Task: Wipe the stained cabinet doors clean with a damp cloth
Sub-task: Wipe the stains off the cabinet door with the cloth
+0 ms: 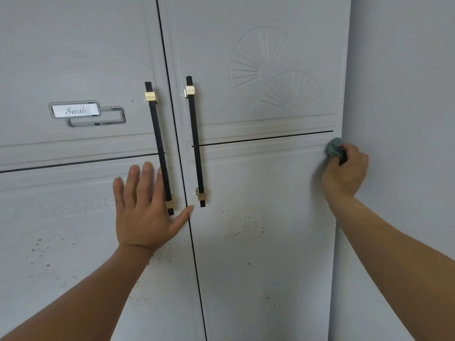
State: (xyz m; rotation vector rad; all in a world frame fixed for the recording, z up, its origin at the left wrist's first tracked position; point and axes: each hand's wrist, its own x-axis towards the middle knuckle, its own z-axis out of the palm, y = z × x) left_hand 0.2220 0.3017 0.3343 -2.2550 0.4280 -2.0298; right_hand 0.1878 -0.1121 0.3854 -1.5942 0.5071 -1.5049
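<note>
Two pale grey cabinet doors fill the view, the left door (73, 57) and the right door (258, 267), each with a long black handle with gold clips. Dark specks stain the right door (243, 225) below its handle and the left door's lower panel (41, 249). My right hand (344, 173) grips a bunched grey-green cloth (333, 146) and holds it against the right door's far right edge, just under the black horizontal line. My left hand (145, 207) lies flat with fingers spread on the left door, its index finger behind the left handle (160, 148) and its thumb reaching the door gap.
A plain grey wall (406, 119) meets the cabinet on the right, close beside my right hand. The right handle (195, 143) stands next to the centre gap. A "Smile" badge (76, 110) sits on the upper left door.
</note>
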